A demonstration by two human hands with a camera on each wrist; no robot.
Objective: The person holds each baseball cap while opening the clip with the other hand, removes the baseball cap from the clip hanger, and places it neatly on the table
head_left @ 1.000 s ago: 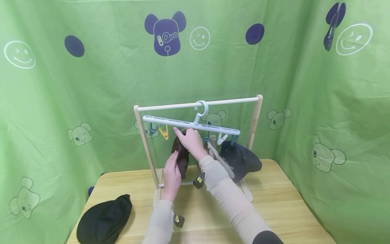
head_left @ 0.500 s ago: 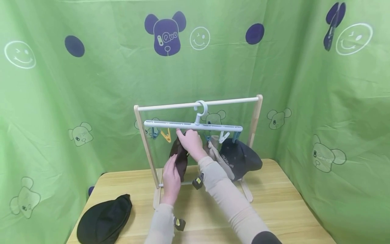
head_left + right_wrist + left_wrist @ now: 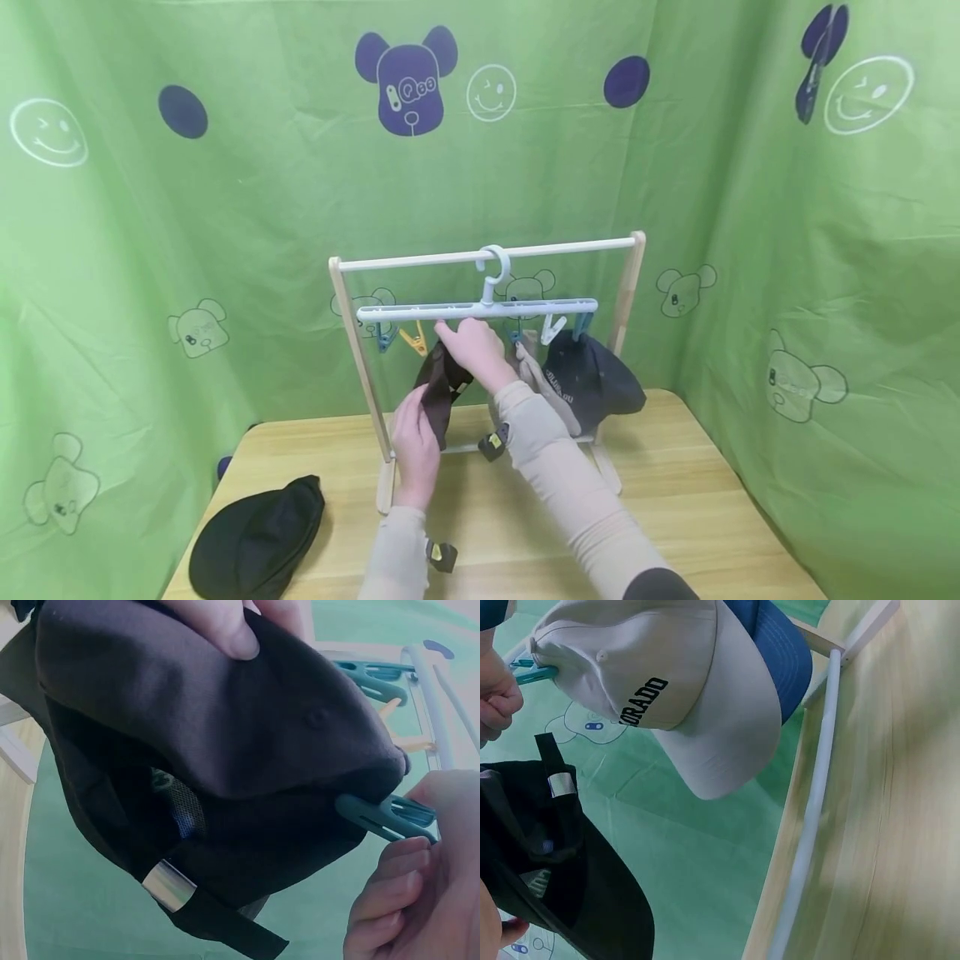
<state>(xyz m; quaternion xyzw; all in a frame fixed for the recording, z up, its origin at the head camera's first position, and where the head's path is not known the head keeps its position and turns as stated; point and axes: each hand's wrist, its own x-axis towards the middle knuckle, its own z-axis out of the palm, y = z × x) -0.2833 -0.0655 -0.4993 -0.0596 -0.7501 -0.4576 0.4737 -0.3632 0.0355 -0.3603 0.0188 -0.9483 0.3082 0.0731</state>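
Note:
My left hand [image 3: 417, 437] holds a dark brown cap [image 3: 225, 712] by its side, thumb on the outer cloth and fingers behind it. The cap hangs with its inside and a strap with a silver buckle [image 3: 169, 885] showing. At its crown, my right hand [image 3: 474, 346] pinches a teal clip [image 3: 390, 816], whose tip meets the cloth; whether it bites fully I cannot tell. The clip hangs under a pale blue hanger [image 3: 420, 313]. Right of the hands, a beige cap [image 3: 645, 667] and a navy cap [image 3: 592, 383] hang from the same hanger.
The hanger hooks over a wooden rack's top rail [image 3: 570, 247] on the table [image 3: 697, 500]. A yellow clip [image 3: 415, 339], a blue clip [image 3: 386, 337] and a white clip [image 3: 553, 328] also hang there. At front left lies a black cap [image 3: 255, 537].
The hanger's left end has dropped and its right end has risen, so it now sits nearly level. My left hand has shifted slightly left, and the brown cap has turned, showing its buckle.

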